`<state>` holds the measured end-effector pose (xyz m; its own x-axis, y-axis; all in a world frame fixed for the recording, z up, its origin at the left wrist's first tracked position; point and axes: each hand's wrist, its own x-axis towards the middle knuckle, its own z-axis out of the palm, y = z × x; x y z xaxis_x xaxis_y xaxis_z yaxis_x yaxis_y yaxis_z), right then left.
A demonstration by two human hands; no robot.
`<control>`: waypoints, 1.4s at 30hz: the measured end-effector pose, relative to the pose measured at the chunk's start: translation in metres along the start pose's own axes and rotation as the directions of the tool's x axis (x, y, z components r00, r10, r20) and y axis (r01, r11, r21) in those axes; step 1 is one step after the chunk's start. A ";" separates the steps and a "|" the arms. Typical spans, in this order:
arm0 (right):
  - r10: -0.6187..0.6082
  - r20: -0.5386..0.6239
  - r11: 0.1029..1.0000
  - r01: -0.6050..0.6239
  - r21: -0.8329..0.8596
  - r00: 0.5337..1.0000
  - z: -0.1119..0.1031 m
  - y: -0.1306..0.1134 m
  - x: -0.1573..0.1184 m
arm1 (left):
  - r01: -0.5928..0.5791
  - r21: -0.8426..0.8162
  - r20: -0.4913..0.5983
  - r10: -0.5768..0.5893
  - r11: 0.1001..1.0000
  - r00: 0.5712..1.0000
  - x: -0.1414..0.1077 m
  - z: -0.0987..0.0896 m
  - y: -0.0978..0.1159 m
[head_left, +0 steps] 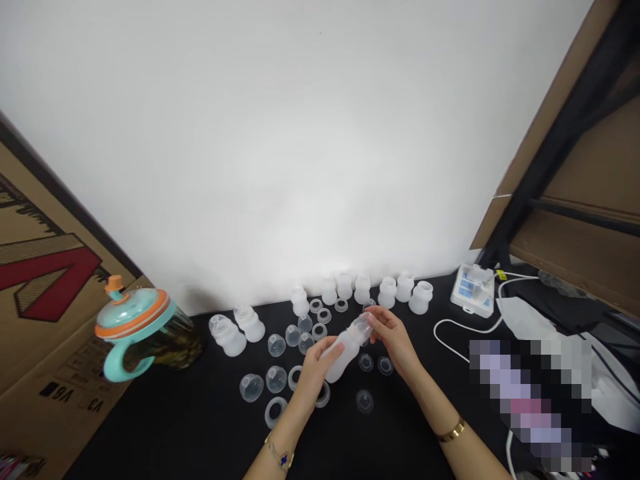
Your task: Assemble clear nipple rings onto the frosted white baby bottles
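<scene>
Over the black table I hold a white baby bottle (343,355), tilted with its top toward the upper right. My left hand (319,365) is wrapped around its body. At the top end, the fingers of my right hand (391,335) are closed on the clear cap (362,325); whether it is fully seated I cannot tell. Two capped bottles (227,335) stand at the left. Clear dome caps (276,379) and white rings (275,412) lie near my left hand. Several clear nipples (365,362) lie below my right hand, and part of this group is hidden behind it.
Several open white bottles (387,292) line the wall side. A large teal-lidded jug (145,327) stands left beside a cardboard box (45,267). At the right are a power strip (473,291), a white cable (470,329) and a blurred-out patch.
</scene>
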<state>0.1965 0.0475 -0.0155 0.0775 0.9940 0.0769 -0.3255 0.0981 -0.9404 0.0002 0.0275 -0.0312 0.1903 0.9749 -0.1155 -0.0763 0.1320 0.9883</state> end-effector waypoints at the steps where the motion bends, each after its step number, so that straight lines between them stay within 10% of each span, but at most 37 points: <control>1: -0.008 0.004 1.000 0.008 -0.003 1.000 0.000 0.000 0.000 | -0.007 0.004 -0.004 0.007 1.000 1.000 0.001 0.000 0.000; 42: 0.035 0.042 0.995 -0.039 0.096 0.998 0.008 -0.001 -0.007 | -0.026 -0.039 -0.042 0.025 0.999 0.999 -0.002 -0.003 0.011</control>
<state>0.1893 0.0410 -0.0123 0.0262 0.9980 0.0578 -0.4176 0.0635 -0.9064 -0.0039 0.0275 -0.0209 0.1475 0.9845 -0.0950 -0.1193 0.1130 0.9864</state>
